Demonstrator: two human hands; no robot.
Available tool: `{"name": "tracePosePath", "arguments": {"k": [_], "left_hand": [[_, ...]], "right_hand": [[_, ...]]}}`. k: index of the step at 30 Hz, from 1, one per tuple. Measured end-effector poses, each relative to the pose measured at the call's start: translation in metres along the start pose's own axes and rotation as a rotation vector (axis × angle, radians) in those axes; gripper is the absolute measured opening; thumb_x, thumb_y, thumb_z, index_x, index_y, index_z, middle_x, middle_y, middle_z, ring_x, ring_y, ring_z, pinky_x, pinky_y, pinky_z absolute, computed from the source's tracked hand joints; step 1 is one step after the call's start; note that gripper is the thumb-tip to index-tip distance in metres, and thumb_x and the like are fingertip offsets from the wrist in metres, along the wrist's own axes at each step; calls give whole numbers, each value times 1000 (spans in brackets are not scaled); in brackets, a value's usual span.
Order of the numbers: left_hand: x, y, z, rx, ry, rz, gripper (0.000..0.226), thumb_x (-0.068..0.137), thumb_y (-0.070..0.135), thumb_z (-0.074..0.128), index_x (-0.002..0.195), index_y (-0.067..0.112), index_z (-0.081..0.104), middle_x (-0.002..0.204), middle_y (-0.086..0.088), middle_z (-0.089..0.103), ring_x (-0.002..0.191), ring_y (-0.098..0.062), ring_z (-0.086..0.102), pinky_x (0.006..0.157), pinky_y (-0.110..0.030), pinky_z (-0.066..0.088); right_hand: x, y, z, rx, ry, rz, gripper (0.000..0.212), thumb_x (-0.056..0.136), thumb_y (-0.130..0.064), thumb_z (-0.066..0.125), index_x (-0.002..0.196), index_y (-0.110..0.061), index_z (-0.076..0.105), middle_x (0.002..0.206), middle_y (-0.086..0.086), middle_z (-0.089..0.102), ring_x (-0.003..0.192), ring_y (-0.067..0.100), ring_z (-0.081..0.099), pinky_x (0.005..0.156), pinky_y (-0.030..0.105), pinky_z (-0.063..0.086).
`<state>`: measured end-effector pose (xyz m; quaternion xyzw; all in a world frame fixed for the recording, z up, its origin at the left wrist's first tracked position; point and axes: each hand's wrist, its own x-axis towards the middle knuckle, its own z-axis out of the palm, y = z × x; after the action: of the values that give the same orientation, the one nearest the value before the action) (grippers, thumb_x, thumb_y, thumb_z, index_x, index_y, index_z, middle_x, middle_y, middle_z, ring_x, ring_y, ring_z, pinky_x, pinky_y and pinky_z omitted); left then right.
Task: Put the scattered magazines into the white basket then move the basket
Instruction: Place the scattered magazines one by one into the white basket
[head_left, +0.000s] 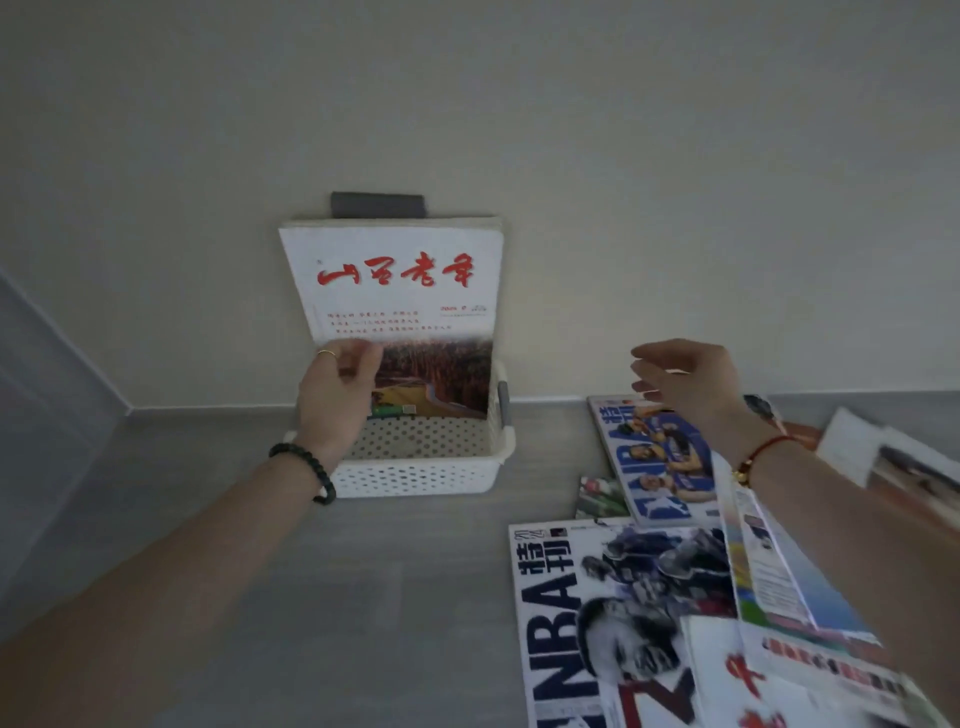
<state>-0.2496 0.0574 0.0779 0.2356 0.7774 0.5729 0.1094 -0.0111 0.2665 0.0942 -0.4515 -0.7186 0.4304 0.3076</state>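
Stood white-covered magazine (400, 291) upright in white basket (415, 475) by the wall | left hand (335, 392) pinched its lower edge; right hand (685, 384) hovered empty, fingers spread (over scattered NBA magazines (597, 597)) | risked magazine tipping forward once released.

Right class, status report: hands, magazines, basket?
Left hand gripping white magazine standing in white basket. Right hand open, empty. NBA magazines still scattered.

Head camera looks down, close, toward the wall (623, 156).
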Motion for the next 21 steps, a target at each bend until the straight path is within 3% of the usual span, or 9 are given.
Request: {"name": "tracePosePath", "arguments": {"k": [3,7,9,11,15,17,19,21], "left_hand": [[-28,23,33,22,-96,90,20,90,35,48,98,18,57,94,1,62,78,-11,60,80,-11,46],[-69,50,92,-53,-244,116,18,90,29,49,96,14,58,90,-1,63,65,-7,57,60,-22,50],[-94,57,123,-56,-324,121,21,90,30,50,98,13,58,90,0,62,63,-6,57,59,-20,50],[-119,62,155,-27,-414,121,21,89,36,49,99,19,56,95,2,61,68,-6,59,66,-27,52],[-169,67,212,44,-583,98,18,88,43,47,97,30,55,101,9,63,87,-6,61,76,-26,52],[-193,68,241,43,-642,72,13,89,40,47,95,32,56,104,7,63,97,-11,60,83,-28,49],[-216,66,269,49,-707,15,16,88,39,48,98,29,55,111,4,62,102,-13,58,86,-28,48],[-238,62,295,50,-765,-38,21,87,41,49,102,27,54,114,3,60,101,-13,56,83,-24,46]], "right_hand": [[-20,21,-51,10,14,27,12,79,-3,65,84,-14,67,82,12,67,49,7,64,65,31,57],[-46,49,-118,-3,88,93,17,77,-7,67,81,-23,67,77,0,67,56,5,65,53,12,53],[-58,65,-153,-22,130,139,17,77,-9,69,82,-25,66,81,0,68,67,10,66,59,18,54],[-69,83,-185,-5,160,203,17,77,-8,68,79,-25,65,83,3,68,70,15,67,63,28,55],[-90,122,-241,-18,248,223,17,77,-2,67,92,-8,68,79,5,65,43,-5,58,41,8,45],[-97,144,-266,-106,261,219,15,76,-4,68,91,-8,69,77,3,65,46,-2,58,43,6,43],[-104,165,-285,-159,233,237,10,76,-7,68,85,-13,68,82,4,66,62,5,60,51,7,45],[-113,188,-297,-197,156,269,17,76,-10,69,91,-17,65,90,3,64,79,16,63,66,14,47]]}}
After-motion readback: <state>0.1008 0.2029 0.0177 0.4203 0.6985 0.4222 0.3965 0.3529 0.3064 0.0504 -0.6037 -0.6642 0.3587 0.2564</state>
